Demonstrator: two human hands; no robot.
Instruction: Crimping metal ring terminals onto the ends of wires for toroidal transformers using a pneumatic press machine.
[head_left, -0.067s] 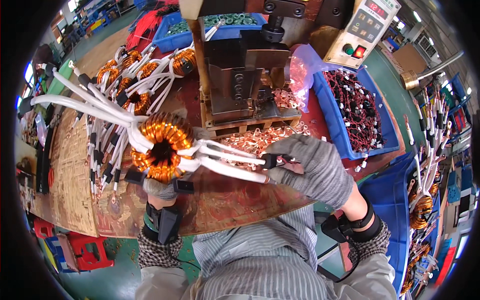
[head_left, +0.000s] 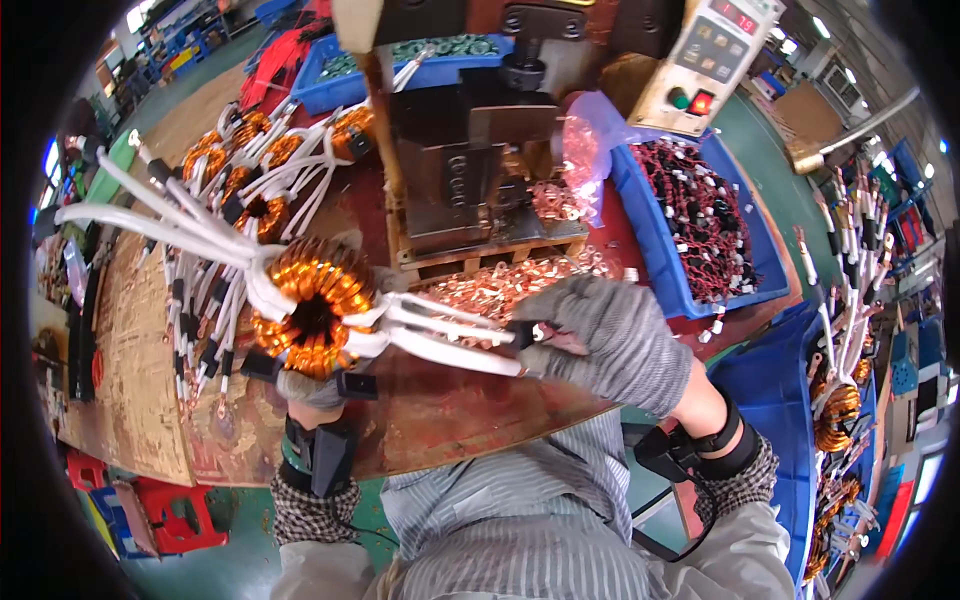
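Observation:
A copper-wound ring coil (head_left: pixel 315 308) with white sleeved leads is held up over the wooden bench. My left hand (head_left: pixel 308 388), in a grey glove, grips it from below and is mostly hidden behind the coil. My right hand (head_left: pixel 610 340), also grey-gloved, is closed on the black-tipped ends of the white leads (head_left: pixel 450 335) that stick out to the right of the coil. More long white leads fan out from the coil toward the upper left.
A pile of small copper terminals (head_left: pixel 500 285) lies before a dark press machine (head_left: pixel 465 170). Several more coils (head_left: pixel 255 165) lie at the back left. A blue bin of red and black wires (head_left: pixel 700 215) sits right, and a control box (head_left: pixel 715 60) stands behind.

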